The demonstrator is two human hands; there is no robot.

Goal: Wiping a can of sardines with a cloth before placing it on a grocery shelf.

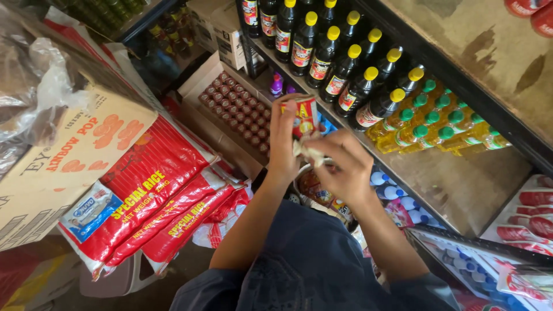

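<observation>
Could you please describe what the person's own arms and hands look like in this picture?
Both forearms are bare, with no sleeves reaching the wrists. The left hand and the right hand wear no gloves, and no watch, ring or bracelet is visible. The fingers look slender, with short nails. Below the arms, dark blue-grey clothing covers the person's body.
</observation>
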